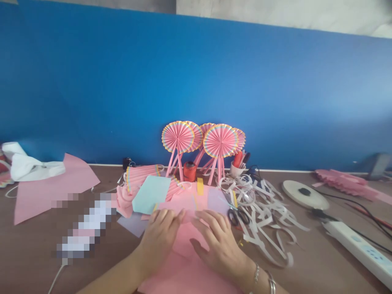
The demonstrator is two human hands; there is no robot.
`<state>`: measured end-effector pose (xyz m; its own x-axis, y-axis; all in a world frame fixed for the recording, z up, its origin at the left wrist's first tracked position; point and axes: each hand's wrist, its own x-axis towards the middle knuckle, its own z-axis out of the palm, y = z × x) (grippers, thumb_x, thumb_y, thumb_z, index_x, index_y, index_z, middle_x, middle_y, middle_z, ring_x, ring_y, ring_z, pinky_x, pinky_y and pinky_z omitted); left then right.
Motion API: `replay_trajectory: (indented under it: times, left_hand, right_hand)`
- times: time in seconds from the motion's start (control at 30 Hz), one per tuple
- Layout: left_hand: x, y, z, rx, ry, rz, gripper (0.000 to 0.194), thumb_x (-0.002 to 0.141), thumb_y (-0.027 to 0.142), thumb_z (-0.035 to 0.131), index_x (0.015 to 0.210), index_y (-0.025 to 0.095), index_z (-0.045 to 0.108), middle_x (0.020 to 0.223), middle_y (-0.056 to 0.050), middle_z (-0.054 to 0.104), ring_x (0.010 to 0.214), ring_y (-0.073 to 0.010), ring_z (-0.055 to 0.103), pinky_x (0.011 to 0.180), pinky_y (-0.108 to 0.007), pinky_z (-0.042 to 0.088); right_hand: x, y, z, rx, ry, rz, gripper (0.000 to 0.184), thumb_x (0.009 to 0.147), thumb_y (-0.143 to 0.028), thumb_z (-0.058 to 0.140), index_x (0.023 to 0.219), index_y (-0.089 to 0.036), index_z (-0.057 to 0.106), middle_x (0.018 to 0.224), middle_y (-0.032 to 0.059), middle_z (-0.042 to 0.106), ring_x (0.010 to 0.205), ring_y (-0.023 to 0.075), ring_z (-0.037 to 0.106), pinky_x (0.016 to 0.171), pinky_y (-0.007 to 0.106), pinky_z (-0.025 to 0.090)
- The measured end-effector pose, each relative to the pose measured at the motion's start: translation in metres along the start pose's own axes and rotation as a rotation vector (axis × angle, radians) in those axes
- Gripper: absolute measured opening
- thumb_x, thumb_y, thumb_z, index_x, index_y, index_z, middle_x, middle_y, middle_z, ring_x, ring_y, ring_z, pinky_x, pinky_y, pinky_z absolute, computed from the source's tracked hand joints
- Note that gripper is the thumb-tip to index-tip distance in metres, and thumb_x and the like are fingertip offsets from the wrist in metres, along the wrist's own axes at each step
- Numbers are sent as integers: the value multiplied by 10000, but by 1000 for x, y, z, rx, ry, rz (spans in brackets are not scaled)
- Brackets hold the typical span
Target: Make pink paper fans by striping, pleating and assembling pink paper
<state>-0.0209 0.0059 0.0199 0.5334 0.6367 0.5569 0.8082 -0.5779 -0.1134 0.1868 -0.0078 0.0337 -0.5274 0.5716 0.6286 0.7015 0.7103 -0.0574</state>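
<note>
A pink sheet of paper (191, 271) lies in front of me, its far edge raised in a narrow fold. My left hand (162, 234) is closed on that folded edge, thumb against the bent fingers. My right hand (216, 241) has its fingers curled over the same edge, a little to the right, with the thumb lower over the sheet. Just beyond my fingers lie a light-blue paper piece (151, 194), a yellow strip (200, 186) and lilac paper (216, 199). Dark-handled scissors (238, 217) rest beside my right hand.
Pleated pink paper fans (220, 141) stand by the blue partition (196, 73). White paper strips (263, 204) are tangled at the right, near a cup of pens (237, 169). Farther right are a round white device (304, 195) and a power strip (361, 249). Pink paper (45, 196) lies left.
</note>
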Motion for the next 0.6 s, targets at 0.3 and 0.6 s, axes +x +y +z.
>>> replay_trajectory:
  times: [0.3,0.6]
  left_hand:
    - [-8,7,17,-110,-339,26,302,887,78,433,1149,191,534,880,-43,528,828,-214,474,708,-333,372]
    - [-11,-6,2,-367,-415,-189,247,900,109,410,769,172,609,822,-39,591,797,-188,554,687,-298,412]
  right_hand:
    - [-8,26,21,20,-361,114,182,831,-82,489,715,-171,597,781,48,580,753,178,484,667,302,332]
    - [-7,36,10,267,-447,345,141,787,-63,501,726,-169,571,752,25,583,754,168,523,687,274,391]
